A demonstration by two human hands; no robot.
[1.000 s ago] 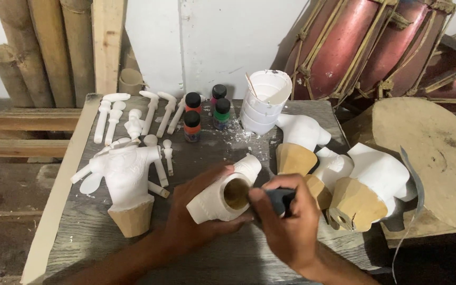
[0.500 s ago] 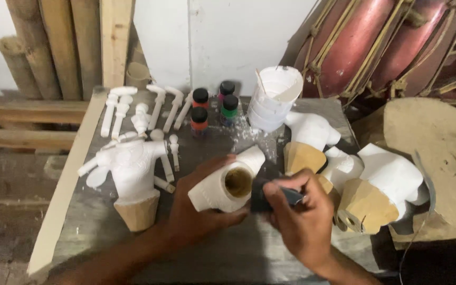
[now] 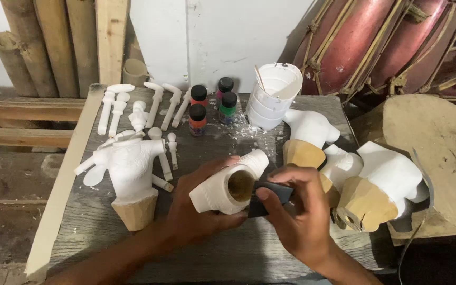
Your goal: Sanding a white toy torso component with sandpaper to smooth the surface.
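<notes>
My left hand (image 3: 199,208) grips a white painted figure piece (image 3: 222,184) lying on its side, with its round bare-wood end facing me. Against that wooden end my right hand (image 3: 302,216) presses a small dark sanding pad (image 3: 270,198). Both hands are low over the grey wooden table (image 3: 249,253), near its front middle. To the left stands a white torso figure on a bare wood base (image 3: 130,177). To the right are three more white figures with tan wood bases (image 3: 376,184).
Several white small parts (image 3: 143,108) lie at the back left. Several small paint bottles with black caps (image 3: 212,103) and stacked white cups (image 3: 273,95) stand behind. A red drum (image 3: 376,42), bamboo poles (image 3: 48,42) and a round wooden block (image 3: 439,153) surround the table.
The view has shifted a little. My hands keep their grips, and the dark pad has slid slightly across the piece's wooden end.
</notes>
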